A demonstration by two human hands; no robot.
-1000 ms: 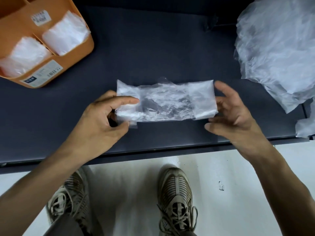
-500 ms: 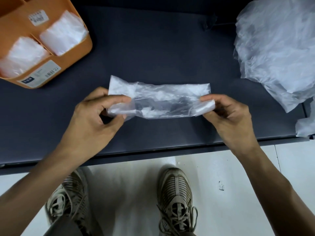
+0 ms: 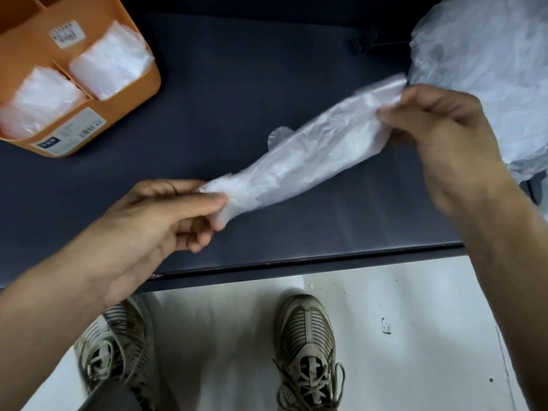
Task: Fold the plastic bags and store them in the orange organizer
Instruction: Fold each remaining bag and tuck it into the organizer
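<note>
A clear plastic bag (image 3: 305, 155), folded into a long narrow strip, hangs stretched in the air above the dark table (image 3: 237, 69). My left hand (image 3: 154, 221) pinches its near-left end. My right hand (image 3: 444, 137) pinches its far-right end, held higher. The strip runs diagonally between them. The orange organizer (image 3: 133, 93) stands at the table's far left, with two folded bags (image 3: 109, 59) in its front compartments.
A heap of loose clear plastic bags (image 3: 489, 54) lies at the table's right end, just behind my right hand. The table's front edge (image 3: 296, 265) runs below my hands. My two shoes (image 3: 305, 345) stand on the white floor.
Both hands have lifted the folded bag off the table and drawn apart. The right hand went up and to the right, the left down, so the strip is now longer, narrower and slanted.
</note>
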